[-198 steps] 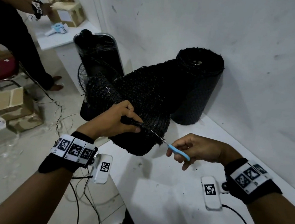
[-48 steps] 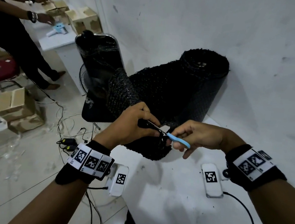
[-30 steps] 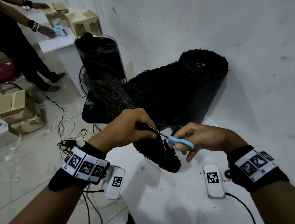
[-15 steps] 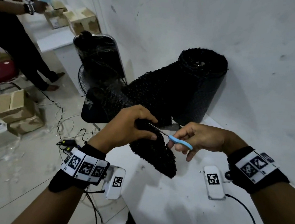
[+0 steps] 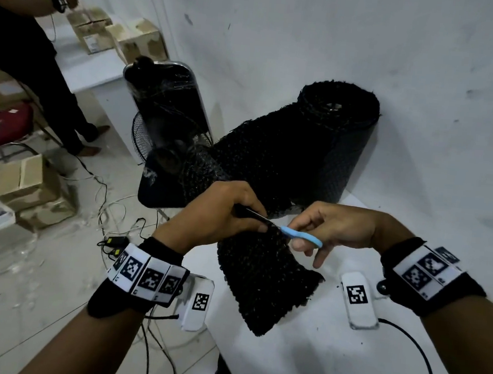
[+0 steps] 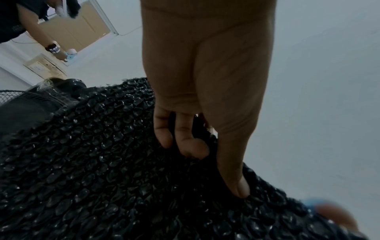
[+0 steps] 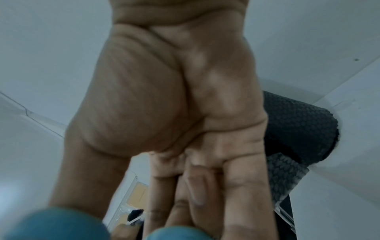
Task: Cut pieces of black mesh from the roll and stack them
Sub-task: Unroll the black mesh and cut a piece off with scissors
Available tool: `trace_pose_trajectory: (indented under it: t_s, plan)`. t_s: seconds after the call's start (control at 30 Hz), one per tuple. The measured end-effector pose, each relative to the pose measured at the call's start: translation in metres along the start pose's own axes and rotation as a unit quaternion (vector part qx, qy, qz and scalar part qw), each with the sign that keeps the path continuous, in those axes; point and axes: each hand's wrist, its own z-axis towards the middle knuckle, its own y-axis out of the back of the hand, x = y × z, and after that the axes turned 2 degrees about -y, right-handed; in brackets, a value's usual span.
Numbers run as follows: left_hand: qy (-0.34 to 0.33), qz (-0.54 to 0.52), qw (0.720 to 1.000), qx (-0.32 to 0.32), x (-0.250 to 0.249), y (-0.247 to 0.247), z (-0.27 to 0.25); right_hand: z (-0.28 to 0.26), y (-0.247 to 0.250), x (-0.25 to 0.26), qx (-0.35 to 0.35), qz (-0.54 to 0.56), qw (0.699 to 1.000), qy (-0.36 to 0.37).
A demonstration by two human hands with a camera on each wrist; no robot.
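A roll of black mesh [image 5: 337, 135] stands upright against the wall, its loose sheet [image 5: 259, 164] reaching toward me. My left hand [image 5: 225, 211] pinches the mesh at the cut line; in the left wrist view its fingers [image 6: 180, 138] and thumb clamp the fabric [image 6: 102, 178]. My right hand [image 5: 331, 227] holds blue-handled scissors [image 5: 300, 235], whose blades run into the mesh just under my left fingers. A flap of mesh [image 5: 267, 281] hangs below the scissors over the white table [image 5: 328, 367]. The blurred blue handles [image 7: 53, 225] fill the bottom of the right wrist view, with the roll [image 7: 296, 129] behind my palm.
A chair [image 5: 166, 105] draped in black and a fan [image 5: 142, 136] stand left of the table. Cables [image 5: 109, 204] and cardboard boxes [image 5: 28, 182] lie on the floor. Another person [image 5: 28, 48] stands at a far table with boxes [image 5: 139, 40]. A cable [image 5: 420, 366] crosses my table.
The scissors have worked further into the mesh toward my left hand. The flap under the cut has dropped lower and now hangs longer over the table.
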Motion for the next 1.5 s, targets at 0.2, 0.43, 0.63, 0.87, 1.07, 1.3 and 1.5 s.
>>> trace_pose_trajectory:
  t_s: [0.2, 0.43, 0.63, 0.87, 1.07, 1.3, 1.5]
  plan:
    - [0.001, 0.000, 1.000, -0.021, 0.001, -0.005, 0.000, 0.004, -0.001, -0.006, -0.007, 0.024, 1.000, 0.015]
    - [0.045, -0.015, 0.999, 0.006, 0.008, 0.012, -0.006, -0.001, 0.001, -0.012, 0.000, 0.005, 1.000, -0.002]
    - [0.007, 0.030, 1.000, 0.004, 0.004, 0.010, -0.001, 0.005, -0.001, -0.003, -0.011, 0.008, 1.000, 0.005]
    - [-0.005, 0.033, 0.999, -0.008, 0.001, 0.006, 0.000, 0.005, -0.003, -0.003, -0.012, 0.014, 1.000, 0.005]
    - [-0.004, 0.037, 0.999, -0.021, 0.002, 0.006, -0.002, 0.005, -0.005, -0.006, -0.027, 0.014, 1.000, 0.003]
    - [0.014, 0.043, 0.999, 0.000, 0.008, 0.013, -0.005, 0.001, -0.004, -0.007, -0.024, -0.001, 1.000, 0.001]
    - [0.005, 0.058, 0.998, 0.020, 0.005, 0.014, -0.002, 0.001, -0.004, 0.000, -0.028, -0.012, 1.000, -0.004]
